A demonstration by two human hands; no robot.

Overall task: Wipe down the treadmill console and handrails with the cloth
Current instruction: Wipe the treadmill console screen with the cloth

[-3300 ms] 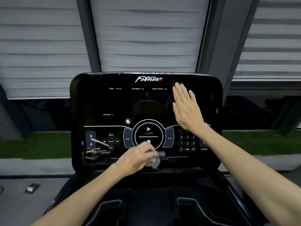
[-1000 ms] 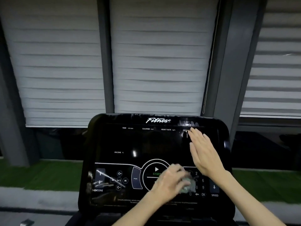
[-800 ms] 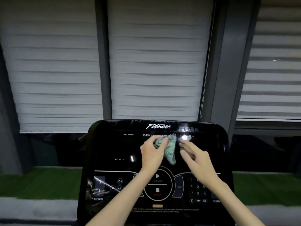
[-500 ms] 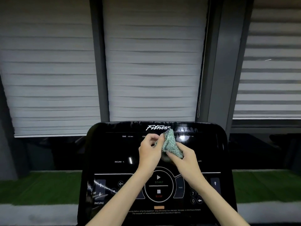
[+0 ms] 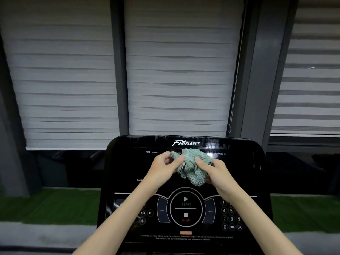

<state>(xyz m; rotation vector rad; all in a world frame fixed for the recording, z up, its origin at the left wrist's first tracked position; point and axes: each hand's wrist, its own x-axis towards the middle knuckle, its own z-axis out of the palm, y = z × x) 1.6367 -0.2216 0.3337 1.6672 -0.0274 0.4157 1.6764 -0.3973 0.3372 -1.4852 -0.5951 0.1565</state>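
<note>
Both hands are up in front of the upper half of the console (image 5: 128,162), together on one cloth (image 5: 191,163). The left hand (image 5: 161,169) pinches the cloth's left corner between thumb and curled fingers. The right hand (image 5: 217,174) grips the right side, with its fingers curled over the top of the bunch.

The cloth is pale green terry with a nubby, looped pile and a dark-and-light checked woven trim along its edges. It is crumpled into an irregular lump, with one hemmed flap hanging down between the hands. It sits in front of the readout row just under the white "Fitness" logo (image 5: 185,143); whether it touches the panel cannot be told.

The console is a glossy black panel with rounded corners, reflective, with streaky glare along the top edge. A round START/STOP dial (image 5: 185,208) is printed at lower centre, with a curved pad on each side of it. A number keypad (image 5: 231,219) is to its right and media keys (image 5: 146,212) to its left.

Behind the console are pale horizontal-slat blinds (image 5: 176,70) between matte grey frame posts (image 5: 117,70), with a strip of green artificial turf (image 5: 47,207) below.
</note>
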